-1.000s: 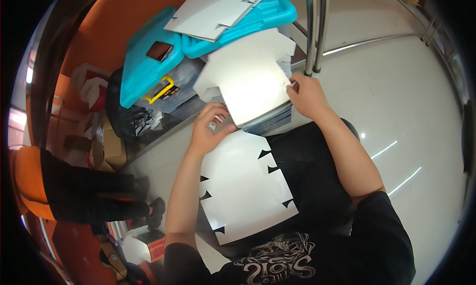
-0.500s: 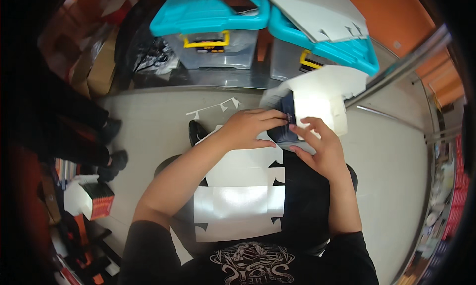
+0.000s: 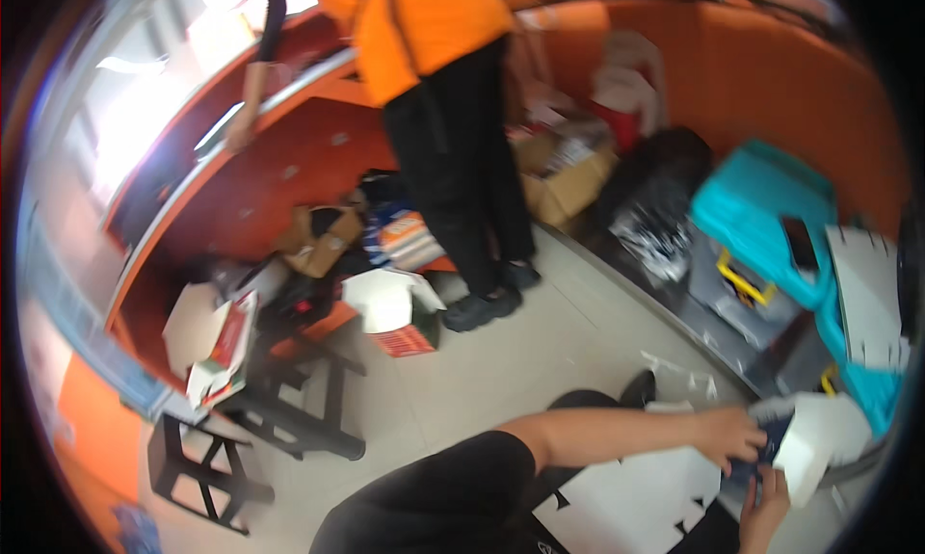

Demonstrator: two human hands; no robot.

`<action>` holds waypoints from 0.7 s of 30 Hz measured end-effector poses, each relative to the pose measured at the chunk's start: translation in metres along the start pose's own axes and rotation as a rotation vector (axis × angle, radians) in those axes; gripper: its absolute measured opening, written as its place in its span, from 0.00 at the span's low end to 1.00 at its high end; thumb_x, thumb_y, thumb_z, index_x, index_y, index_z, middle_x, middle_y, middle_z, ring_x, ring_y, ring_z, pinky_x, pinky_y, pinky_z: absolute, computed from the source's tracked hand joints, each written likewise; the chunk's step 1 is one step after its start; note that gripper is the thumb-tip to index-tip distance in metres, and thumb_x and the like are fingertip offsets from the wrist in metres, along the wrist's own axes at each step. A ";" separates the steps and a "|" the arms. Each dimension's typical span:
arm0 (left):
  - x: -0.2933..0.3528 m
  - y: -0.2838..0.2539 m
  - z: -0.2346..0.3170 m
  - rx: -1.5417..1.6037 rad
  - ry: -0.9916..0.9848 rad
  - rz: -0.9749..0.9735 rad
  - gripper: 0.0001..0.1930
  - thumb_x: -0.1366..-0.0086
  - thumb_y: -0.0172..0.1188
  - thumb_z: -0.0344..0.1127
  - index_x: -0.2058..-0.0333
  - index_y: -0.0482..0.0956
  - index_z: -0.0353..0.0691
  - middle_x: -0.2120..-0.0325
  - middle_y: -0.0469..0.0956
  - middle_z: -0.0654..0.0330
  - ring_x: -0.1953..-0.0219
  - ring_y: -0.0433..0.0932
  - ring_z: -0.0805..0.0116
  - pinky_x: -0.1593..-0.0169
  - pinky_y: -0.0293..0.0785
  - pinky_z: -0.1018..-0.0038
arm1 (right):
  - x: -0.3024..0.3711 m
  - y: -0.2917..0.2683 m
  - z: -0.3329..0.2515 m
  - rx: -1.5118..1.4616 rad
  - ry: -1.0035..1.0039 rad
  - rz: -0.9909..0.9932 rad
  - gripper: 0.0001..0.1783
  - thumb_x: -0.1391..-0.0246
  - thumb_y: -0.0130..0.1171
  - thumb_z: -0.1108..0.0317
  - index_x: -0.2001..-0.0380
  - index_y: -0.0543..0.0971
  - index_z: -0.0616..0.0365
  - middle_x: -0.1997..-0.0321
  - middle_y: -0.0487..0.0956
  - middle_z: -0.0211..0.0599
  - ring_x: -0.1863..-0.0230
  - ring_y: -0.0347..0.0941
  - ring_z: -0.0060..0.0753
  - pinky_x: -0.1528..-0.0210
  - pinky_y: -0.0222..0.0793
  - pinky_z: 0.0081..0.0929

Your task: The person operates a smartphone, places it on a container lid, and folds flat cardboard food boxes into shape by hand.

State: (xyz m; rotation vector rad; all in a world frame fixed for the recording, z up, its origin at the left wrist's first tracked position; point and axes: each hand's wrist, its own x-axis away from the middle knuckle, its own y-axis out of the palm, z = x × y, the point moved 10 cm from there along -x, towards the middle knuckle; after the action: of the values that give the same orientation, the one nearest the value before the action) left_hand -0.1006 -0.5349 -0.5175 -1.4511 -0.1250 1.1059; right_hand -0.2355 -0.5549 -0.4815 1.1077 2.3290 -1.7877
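Note:
At the lower right stands an open white cardboard box (image 3: 827, 436) with its flaps spread. Dark blue flat items (image 3: 774, 435) sit at the left side of it, their kind blurred. My left hand (image 3: 729, 440) reaches across with its fingers curled over these items. Just below, my right hand (image 3: 766, 509) comes up with thumb and fingers closed at the items' lower edge. A flat white cardboard sheet (image 3: 626, 504) with notched edges lies across my lap.
A co-worker in an orange top (image 3: 424, 34) stands beyond. Black stools (image 3: 303, 400) and an open white-and-red box (image 3: 409, 340) are at left. Along the right stand a turquoise-lidded bin (image 3: 756, 202) with a phone (image 3: 799, 244) on it and more white sheets (image 3: 862, 294).
The view has swung left, bringing the co-worker and stools in and shifting my hands to the lower right. Both hands stay at the dark blue items by the white box.

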 end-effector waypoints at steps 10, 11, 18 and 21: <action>0.023 -0.024 -0.004 -0.103 -0.043 0.032 0.31 0.54 0.80 0.54 0.51 0.84 0.52 0.49 0.75 0.65 0.51 0.77 0.58 0.56 0.75 0.56 | -0.028 -0.023 -0.049 0.050 0.009 -0.043 0.11 0.32 0.63 0.67 0.51 0.85 0.59 0.53 0.87 0.49 0.54 0.83 0.56 0.50 0.79 0.42; 0.019 -0.022 -0.003 -0.119 -0.040 0.025 0.31 0.54 0.80 0.54 0.51 0.84 0.51 0.49 0.75 0.66 0.50 0.76 0.60 0.56 0.75 0.56 | -0.027 -0.024 -0.047 0.070 0.012 -0.043 0.11 0.32 0.63 0.67 0.51 0.86 0.60 0.53 0.87 0.49 0.54 0.83 0.56 0.50 0.79 0.42; 0.016 -0.026 -0.004 -0.094 -0.033 0.031 0.30 0.53 0.80 0.54 0.52 0.84 0.49 0.51 0.75 0.68 0.50 0.75 0.61 0.55 0.75 0.57 | -0.024 0.000 -0.017 -0.014 -0.072 0.047 0.12 0.40 0.61 0.77 0.53 0.79 0.67 0.57 0.81 0.51 0.55 0.78 0.63 0.54 0.73 0.51; 0.017 -0.021 -0.005 -0.110 -0.049 0.000 0.30 0.53 0.80 0.54 0.52 0.84 0.49 0.52 0.75 0.68 0.50 0.75 0.61 0.55 0.75 0.57 | -0.024 0.000 -0.018 -0.018 -0.054 0.031 0.11 0.39 0.60 0.77 0.53 0.79 0.66 0.57 0.81 0.51 0.55 0.78 0.63 0.54 0.73 0.51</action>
State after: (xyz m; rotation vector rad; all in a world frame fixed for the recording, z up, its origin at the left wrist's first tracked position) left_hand -0.0769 -0.5225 -0.5101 -1.5220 -0.2232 1.1502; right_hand -0.2103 -0.5524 -0.4655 1.0729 2.2805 -1.7605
